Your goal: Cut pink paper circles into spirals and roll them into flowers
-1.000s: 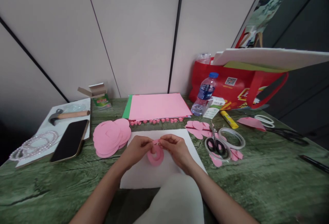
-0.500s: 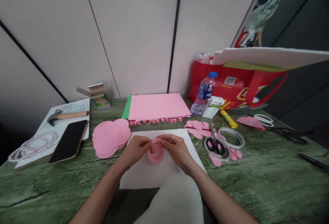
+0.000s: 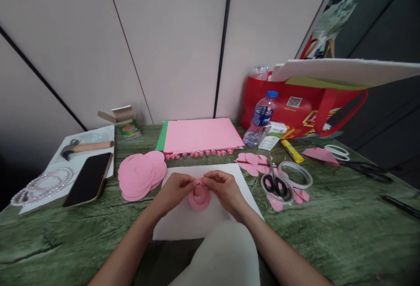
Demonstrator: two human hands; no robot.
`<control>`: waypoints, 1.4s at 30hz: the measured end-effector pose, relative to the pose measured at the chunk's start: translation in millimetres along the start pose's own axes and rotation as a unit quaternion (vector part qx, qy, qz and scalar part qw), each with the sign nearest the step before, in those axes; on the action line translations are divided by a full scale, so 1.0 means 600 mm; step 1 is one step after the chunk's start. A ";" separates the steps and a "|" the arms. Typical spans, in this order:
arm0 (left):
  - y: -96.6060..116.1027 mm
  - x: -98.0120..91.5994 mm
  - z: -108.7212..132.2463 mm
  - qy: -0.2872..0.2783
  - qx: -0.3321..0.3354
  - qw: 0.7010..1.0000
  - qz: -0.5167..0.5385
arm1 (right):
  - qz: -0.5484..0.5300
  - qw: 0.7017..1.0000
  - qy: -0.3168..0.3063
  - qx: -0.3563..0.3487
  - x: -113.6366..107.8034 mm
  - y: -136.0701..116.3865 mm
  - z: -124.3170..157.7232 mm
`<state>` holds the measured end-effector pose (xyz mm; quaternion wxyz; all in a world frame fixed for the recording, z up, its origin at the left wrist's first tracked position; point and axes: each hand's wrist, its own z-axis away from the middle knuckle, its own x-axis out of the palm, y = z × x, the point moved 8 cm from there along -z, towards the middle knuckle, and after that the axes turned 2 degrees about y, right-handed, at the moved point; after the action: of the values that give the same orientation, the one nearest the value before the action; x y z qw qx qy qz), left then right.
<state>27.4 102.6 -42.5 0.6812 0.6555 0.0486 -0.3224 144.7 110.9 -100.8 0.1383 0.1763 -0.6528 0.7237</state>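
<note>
Pinching pink paper [image 3: 199,206], left hand [image 3: 173,191] and right hand [image 3: 225,190], fingertips closed at its top: likely light, creasable; edges best!

Dim, diffuse indoor light on my green surface [image 3: 328,242]; far left and right sides dark. Wide-angle stretch toward edges. Fine detail around my hands [image 3: 225,188] soft, slightly blurred.
</note>
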 end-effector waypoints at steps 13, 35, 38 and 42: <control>0.001 -0.009 0.002 0.018 0.008 1.000 0.000 | -0.047 0.999 -0.024 0.015 0.006 0.003 -0.001; -0.002 -0.005 -0.001 0.003 0.010 1.000 0.017 | -0.043 0.998 -0.033 0.014 0.012 0.001 0.000; -0.002 -0.005 0.000 0.004 0.006 1.000 0.012 | -0.045 0.999 -0.025 0.011 0.010 0.003 0.000; -0.001 -0.003 -0.001 0.000 -0.002 1.000 0.012 | -0.047 0.999 -0.015 0.016 0.006 0.004 0.000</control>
<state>25.9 103.7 -42.6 0.6864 0.6543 0.0415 -0.3147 140.4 110.8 -101.6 0.1596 0.2202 -0.6340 0.7240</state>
